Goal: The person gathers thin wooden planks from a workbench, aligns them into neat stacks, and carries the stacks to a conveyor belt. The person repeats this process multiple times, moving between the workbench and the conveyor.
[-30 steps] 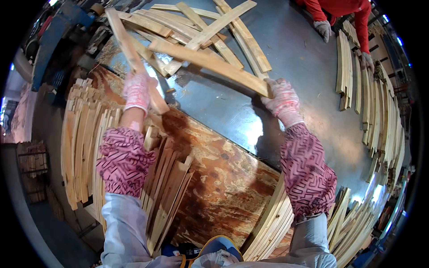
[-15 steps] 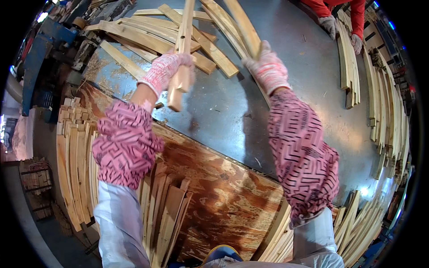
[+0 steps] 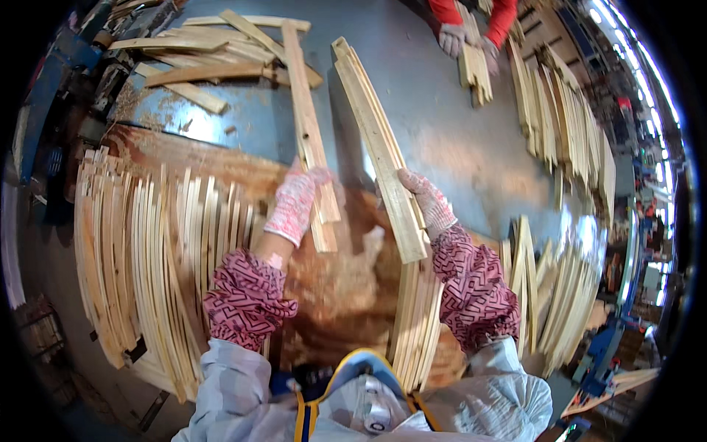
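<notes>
My left hand [image 3: 297, 200], in a white and red knit glove, is closed round a pair of wooden slats [image 3: 298, 96]. Their near ends stick out below the fingers, one further than the other. My right hand [image 3: 428, 200], gloved alike, grips a bundle of slats [image 3: 372, 136] lying face to face, its near end over a brown plywood board [image 3: 331, 313]. Both sets point away from me, with a narrow gap between them. The far end of the left pair overlaps a loose heap of slats [image 3: 202, 55] on the grey metal table [image 3: 471, 147].
Upright rows of slats [image 3: 151, 258] stand at my left, with another bundle [image 3: 414, 324] below my right hand. More slats [image 3: 567, 298] lean at the right. Across the table, a person's gloved hands [image 3: 453, 40] hold slats beside long stacks [image 3: 563, 121]. Machinery [image 3: 77, 55] borders the far left.
Both hands have come closer to my body, bringing their slats along. The right-hand bundle now lies over the plywood edge. My view has shifted, showing more of the stacks near me.
</notes>
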Motion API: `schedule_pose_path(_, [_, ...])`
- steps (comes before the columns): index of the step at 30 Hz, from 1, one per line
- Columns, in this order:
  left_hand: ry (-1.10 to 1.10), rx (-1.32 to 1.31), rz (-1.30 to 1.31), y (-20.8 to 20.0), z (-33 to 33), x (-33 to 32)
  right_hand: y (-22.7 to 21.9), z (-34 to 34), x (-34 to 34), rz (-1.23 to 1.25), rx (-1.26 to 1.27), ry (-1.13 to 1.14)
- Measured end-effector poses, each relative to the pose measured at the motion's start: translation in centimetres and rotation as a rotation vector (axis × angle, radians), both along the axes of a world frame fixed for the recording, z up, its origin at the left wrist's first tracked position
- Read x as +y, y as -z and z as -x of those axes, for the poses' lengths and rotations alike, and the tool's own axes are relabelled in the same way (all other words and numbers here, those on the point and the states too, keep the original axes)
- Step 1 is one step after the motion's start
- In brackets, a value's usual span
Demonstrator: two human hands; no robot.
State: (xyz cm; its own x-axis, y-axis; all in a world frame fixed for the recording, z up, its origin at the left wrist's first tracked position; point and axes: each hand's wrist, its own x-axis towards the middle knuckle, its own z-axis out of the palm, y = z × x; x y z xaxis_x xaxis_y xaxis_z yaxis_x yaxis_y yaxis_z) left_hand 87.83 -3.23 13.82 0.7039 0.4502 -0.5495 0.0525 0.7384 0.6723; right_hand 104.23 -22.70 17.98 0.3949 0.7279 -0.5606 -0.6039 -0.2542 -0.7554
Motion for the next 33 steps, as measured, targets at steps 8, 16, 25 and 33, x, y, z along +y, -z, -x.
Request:
schedule_pose_path(8, [0.162,0.136,-0.425,1.6,14.5,-22.5,3.9,15.7,-11.9,0.37,-0.355,-0.117])
schedule_pose_path(16, [0.389,0.159,-0.064,2.5,19.1,-21.8,0.1,19.4,-29.1,0.226,-0.273,0.231])
schedule_pose_path(25, [0.642,0.185,-0.384,9.5,17.3,-36.3,-1.4,21.4,-39.3,0.67,-0.198,0.184])
schedule_pose_path(33, [1.605,0.646,-0.841,-0.8,12.8,-31.1,1.0,20.4,-36.4,1.099,-0.884,-0.209])
